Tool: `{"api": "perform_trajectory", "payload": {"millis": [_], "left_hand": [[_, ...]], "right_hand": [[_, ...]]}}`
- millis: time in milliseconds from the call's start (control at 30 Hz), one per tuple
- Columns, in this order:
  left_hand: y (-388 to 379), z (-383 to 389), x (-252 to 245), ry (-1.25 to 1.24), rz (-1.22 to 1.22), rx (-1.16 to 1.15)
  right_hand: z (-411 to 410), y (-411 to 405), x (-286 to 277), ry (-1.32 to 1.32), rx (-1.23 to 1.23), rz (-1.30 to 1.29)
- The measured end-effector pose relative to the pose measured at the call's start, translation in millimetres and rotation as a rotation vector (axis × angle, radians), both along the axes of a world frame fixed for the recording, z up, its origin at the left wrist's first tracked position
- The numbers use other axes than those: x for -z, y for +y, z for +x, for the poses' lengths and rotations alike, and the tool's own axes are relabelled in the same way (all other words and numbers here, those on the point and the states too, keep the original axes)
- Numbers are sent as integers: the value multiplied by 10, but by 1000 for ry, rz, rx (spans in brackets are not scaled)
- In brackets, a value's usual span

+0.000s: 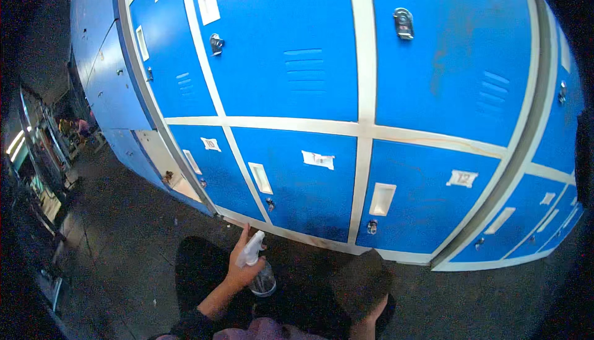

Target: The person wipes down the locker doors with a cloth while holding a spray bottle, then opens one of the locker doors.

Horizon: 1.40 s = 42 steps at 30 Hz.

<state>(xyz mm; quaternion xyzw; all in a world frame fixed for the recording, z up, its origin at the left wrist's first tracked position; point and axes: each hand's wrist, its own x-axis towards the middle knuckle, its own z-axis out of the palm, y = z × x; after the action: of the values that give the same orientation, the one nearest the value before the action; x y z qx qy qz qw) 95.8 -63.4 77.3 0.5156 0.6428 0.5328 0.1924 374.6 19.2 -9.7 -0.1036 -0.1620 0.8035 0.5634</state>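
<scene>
My left hand [240, 265] is wrapped round a clear spray bottle [264, 282] with a white trigger head, its index finger reaching out past the nozzle. Low and to the right, my right hand [378, 310] holds a dark brownish cloth [362, 284], which covers most of the fingers. Both hands are in front of the base of a bank of blue metal lockers [297, 173] with cream frames, recessed handles and small locks. Paper number labels are stuck on several doors. Brownish smears mark the upper right door [445, 47].
More blue lockers [510, 228] continue at the right, and paler blue ones [111, 61] stand at the left, where one compartment [162, 159] shows a pale interior. A dark floor [120, 233] lies below. People [76, 126] and metal racks are dimly visible at the far left.
</scene>
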Motion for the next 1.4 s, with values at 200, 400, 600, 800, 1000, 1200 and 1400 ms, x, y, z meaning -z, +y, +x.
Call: {"api": "perform_trajectory", "payload": {"millis": [200,400,600,800,1000,1200,1400], "left_hand": [[20,3,-109,-56,74,-54],[-61,-282,-151,-18,35,22],[-52,-542,-230,-51,74,65],[-136,-659,-311,-128,109,169],[-301,-539,30,12,146,226],[-612,-429,447,-83,-89,256],[-672,-447,613,186,28,236]], "right_hand": [[-181,89,-307,-1,-66,39],[-437,71,-546,18,-73,121],[-436,-10,-476,-182,164,70],[-300,2,-217,-168,153,110],[-158,6,-34,-279,143,132],[-449,7,-590,96,68,293],[-1188,607,-1855,-219,613,988]]}}
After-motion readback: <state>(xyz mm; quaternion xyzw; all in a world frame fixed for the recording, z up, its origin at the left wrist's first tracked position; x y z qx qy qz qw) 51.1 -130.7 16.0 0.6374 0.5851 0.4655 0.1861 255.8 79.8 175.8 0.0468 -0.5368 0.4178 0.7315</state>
